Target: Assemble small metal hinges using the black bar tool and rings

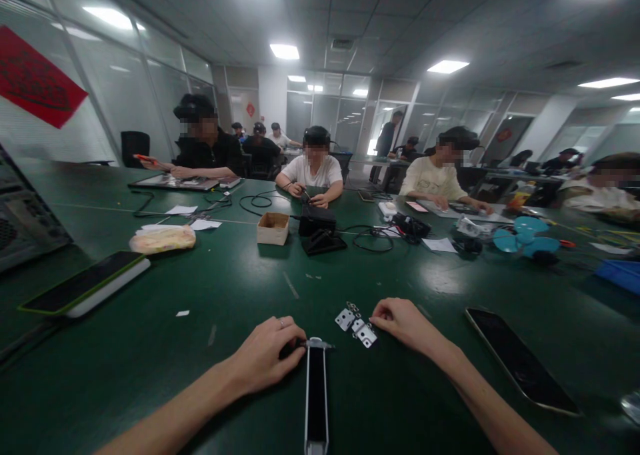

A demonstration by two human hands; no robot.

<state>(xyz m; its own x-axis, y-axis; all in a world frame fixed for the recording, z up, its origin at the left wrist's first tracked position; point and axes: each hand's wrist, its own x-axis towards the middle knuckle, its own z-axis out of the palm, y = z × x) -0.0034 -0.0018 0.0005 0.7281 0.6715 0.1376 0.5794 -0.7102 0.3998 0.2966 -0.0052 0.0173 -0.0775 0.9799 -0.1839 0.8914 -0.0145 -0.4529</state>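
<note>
A long narrow device with a black face and pale metal edges [316,395] lies on the green table, pointing away from me. My left hand [275,353] is at its far end, thumb and forefinger closed around a small part at its left side that I cannot make out. To the right of the device lie small silver metal plates [364,333] with holes, and small dark-and-metal pieces [353,307] just behind them. My right hand [400,318] rests beside these plates, its fingertips pinched together at their right edge; whatever is between them is too small to name.
A phone [520,358] lies right of my right hand. Farther off are a cardboard box [273,229], a black device [318,225], cables, a blue fan blade [525,238], a green-edged device [85,283] and a wrapped packet [163,238]. People sit across the table [240,255].
</note>
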